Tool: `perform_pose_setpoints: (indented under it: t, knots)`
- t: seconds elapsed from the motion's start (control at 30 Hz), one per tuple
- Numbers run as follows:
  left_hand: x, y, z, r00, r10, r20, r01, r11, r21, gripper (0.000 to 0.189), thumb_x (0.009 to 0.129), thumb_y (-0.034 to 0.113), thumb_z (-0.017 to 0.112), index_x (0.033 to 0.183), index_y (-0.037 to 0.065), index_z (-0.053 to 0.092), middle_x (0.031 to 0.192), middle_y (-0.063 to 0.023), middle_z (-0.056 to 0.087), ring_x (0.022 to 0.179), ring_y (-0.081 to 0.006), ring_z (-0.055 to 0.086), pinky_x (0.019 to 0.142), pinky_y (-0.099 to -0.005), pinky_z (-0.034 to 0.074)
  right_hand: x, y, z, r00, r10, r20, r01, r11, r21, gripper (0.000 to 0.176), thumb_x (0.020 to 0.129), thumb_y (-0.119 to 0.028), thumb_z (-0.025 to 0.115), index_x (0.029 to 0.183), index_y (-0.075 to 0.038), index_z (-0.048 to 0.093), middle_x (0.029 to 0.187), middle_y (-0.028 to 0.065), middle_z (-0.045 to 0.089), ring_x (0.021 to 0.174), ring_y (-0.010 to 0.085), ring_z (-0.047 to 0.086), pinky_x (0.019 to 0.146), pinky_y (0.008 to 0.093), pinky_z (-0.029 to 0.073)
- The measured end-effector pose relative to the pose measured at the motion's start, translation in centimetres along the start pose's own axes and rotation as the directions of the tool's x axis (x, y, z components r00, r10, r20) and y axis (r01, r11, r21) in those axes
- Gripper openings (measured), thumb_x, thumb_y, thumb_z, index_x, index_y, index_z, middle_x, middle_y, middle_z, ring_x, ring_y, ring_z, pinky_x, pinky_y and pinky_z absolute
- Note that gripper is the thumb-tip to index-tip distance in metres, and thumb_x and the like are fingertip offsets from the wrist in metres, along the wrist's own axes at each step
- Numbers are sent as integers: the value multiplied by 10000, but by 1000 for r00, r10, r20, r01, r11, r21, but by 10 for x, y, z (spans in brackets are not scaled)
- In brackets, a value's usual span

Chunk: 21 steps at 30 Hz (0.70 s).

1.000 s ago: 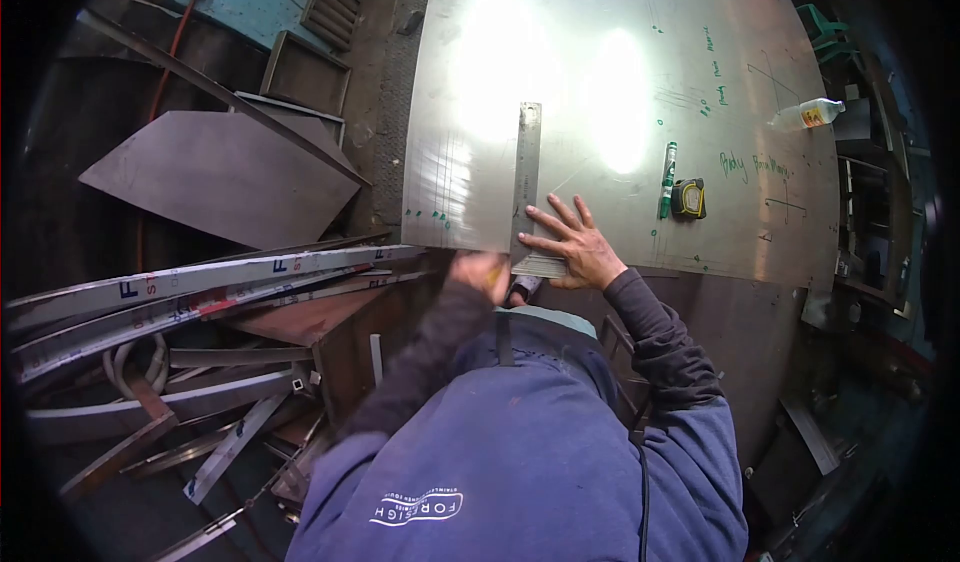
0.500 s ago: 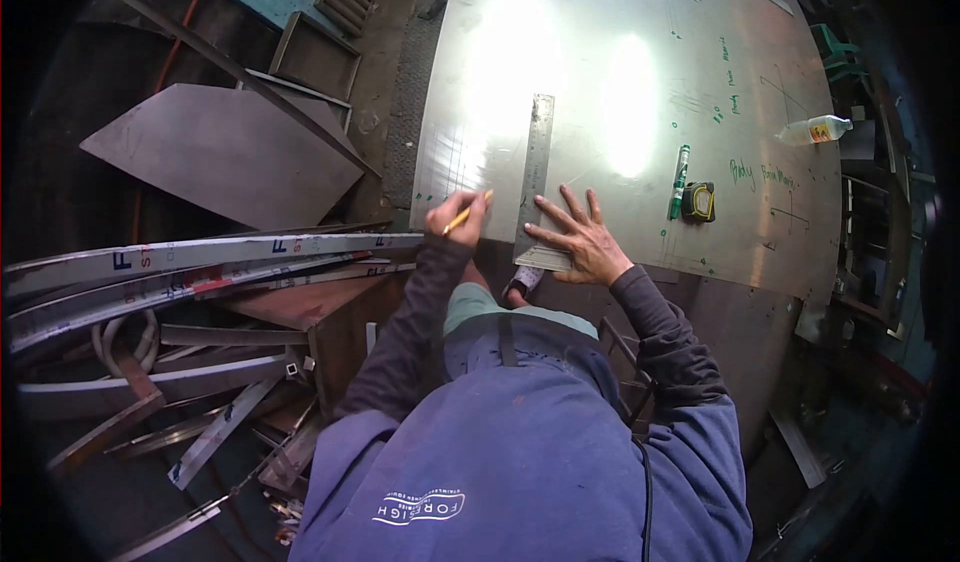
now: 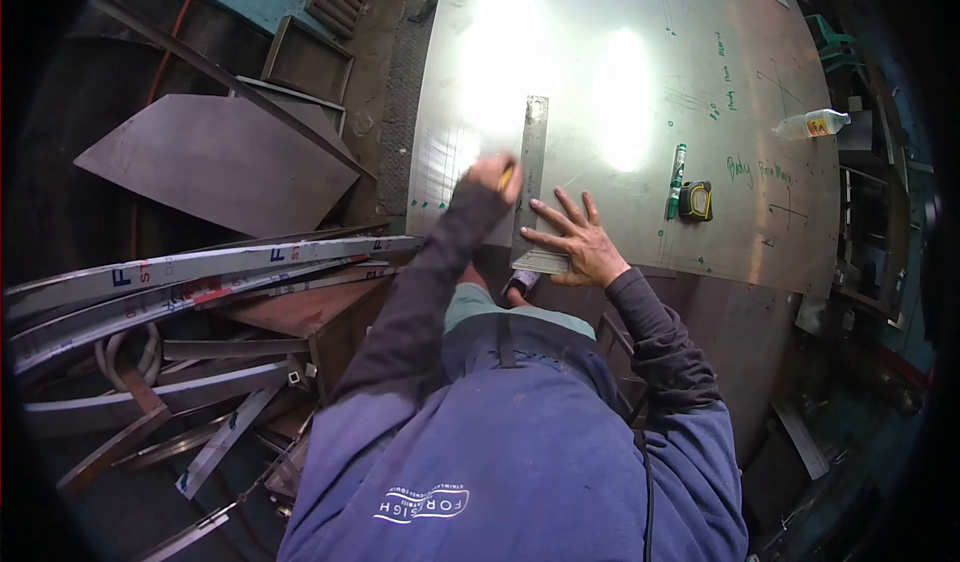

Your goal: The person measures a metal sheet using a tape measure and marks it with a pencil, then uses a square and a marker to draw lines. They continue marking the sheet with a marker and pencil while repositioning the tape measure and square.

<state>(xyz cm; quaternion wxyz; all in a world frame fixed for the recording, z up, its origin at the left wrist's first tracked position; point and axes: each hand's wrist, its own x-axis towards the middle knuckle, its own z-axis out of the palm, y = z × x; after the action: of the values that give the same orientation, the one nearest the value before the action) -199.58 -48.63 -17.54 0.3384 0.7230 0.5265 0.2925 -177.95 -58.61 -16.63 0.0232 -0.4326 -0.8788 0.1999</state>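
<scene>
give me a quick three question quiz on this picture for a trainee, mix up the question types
1. Which hand rests with fingers spread at the metal square?
a) left
b) right
c) neither

2. True or false: in the picture, the tape measure lies to the left of the green marker.

3. Fill in: the left hand holds a pencil-like tool coloured ____.

Key
1. b, the right hand
2. False; the tape measure lies to the right of the green marker
3. yellow
</scene>
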Motion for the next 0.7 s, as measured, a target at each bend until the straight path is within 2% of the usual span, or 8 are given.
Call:
perform_pose_setpoints:
  t: [0.1, 0.13, 0.17, 0.23, 0.3, 0.43, 0.57, 0.7]
  knots:
    - [-112, 9, -5, 996, 85, 18, -85, 996, -2, 92, 871, 162, 646, 872, 71, 633, 766, -195, 605, 744, -400, 622, 678, -487, 507, 1, 2, 0, 1000, -6, -16, 6, 1000, 9, 982, 564, -523, 838, 1458, -448, 439, 1636, -26, 229, 1518, 348, 148, 1217, 627, 60]
    - [-154, 9, -1, 981, -59, 183, 12, 969, 246, 85, 846, 139, 662, 879, 62, 653, 780, -171, 637, 732, -388, 642, 651, -463, 523, 0, 1, 1, 1000, -5, -12, 5, 1000, 13, 990, 562, -520, 839, 1462, -448, 434, 1637, -18, 226, 1518, 352, 142, 1217, 628, 59]
    - [-203, -4, 5, 942, -166, 293, 103, 970, 218, 99, 835, 171, 674, 888, 88, 677, 789, -160, 666, 749, -380, 661, 690, -465, 542, 0, 1, 2, 1000, -6, -7, 7, 1000, 15, 997, 560, -516, 840, 1466, -447, 429, 1638, -10, 223, 1519, 356, 136, 1216, 629, 57]
    - [-239, -8, 3, 933, -229, 278, 230, 973, 29, 128, 836, 206, 701, 883, 88, 690, 812, -154, 705, 783, -344, 701, 700, -429, 563, 0, 0, 3, 1000, -22, -3, 22, 1000, 7, 1001, 563, -516, 840, 1470, -449, 421, 1640, 0, 217, 1519, 364, 129, 1214, 635, 57]
    - [-241, -21, 2, 963, -252, 96, 255, 967, -21, 115, 871, 176, 690, 891, 63, 690, 802, -134, 715, 761, -277, 727, 685, -365, 567, 4, -2, 5, 1000, -14, -1, 14, 1000, 6, 1006, 565, -515, 840, 1474, -450, 414, 1642, 10, 211, 1519, 372, 122, 1212, 641, 57]
    - [-176, 2, -33, 937, -331, -112, 287, 911, -296, 111, 900, 142, 668, 926, 35, 683, 833, -159, 716, 746, -284, 722, 673, -354, 556, 15, -9, 5, 999, -44, 8, 44, 999, -9, 1029, 562, -509, 839, 1487, -448, 392, 1646, 23, 201, 1519, 387, 104, 1204, 655, 40]
    - [-112, -8, -48, 948, -251, -197, 223, 963, -153, 160, 911, 184, 674, 949, 30, 688, 843, -146, 730, 772, -245, 735, 680, -345, 561, 16, -10, 6, 999, -42, -13, 42, 999, 2, 1049, 547, -488, 839, 1493, -440, 388, 1645, 24, 208, 1519, 394, 102, 1199, 663, 32]
    - [-33, -17, -41, 944, -207, -259, 149, 963, -224, 173, 918, 201, 662, 967, 42, 708, 849, -154, 731, 803, -272, 736, 702, -355, 559, 16, -8, 5, 998, -53, -20, 54, 998, 20, 1038, 551, -494, 832, 1491, -434, 394, 1643, 28, 214, 1518, 397, 106, 1194, 671, 36]
